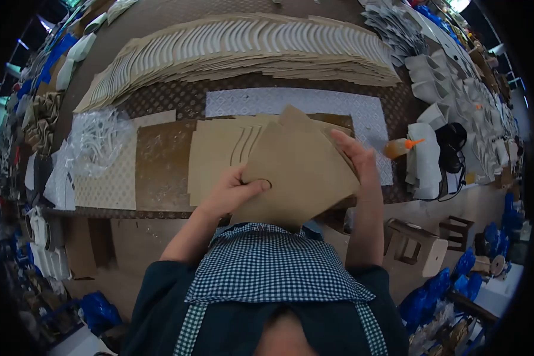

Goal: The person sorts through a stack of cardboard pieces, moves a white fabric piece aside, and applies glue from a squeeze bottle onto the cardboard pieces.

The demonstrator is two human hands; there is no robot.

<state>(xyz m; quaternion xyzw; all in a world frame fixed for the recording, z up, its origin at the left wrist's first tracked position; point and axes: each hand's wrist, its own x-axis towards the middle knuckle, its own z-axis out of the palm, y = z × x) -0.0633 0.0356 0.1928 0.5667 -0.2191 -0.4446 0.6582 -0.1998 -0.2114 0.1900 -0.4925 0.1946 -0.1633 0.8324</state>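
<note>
Between my hands, above the near edge of the table, is a small stack of brown paper sheets (pixel 305 169), tilted and slightly spread at the top and right. My left hand (pixel 234 193) pinches their left edge, thumb on top beside a small dark curved mark. Along the right edge, my right hand (pixel 355 155) grips the sheets, its fingers at the upper right corner. Underneath, more brown paper sheets (pixel 210 157) lie overlapped on the table, some with dark curved lines. What the sheets in my hands cover is hidden.
A long fanned row of brown pieces with white curved strips (pixel 249 41) spans the back. To the left lies a clear plastic bag (pixel 101 139) of white strips. An orange-tipped bottle (pixel 397 147) stands right, near stacked white pieces (pixel 427 89). A stool (pixel 418 246) stands below right.
</note>
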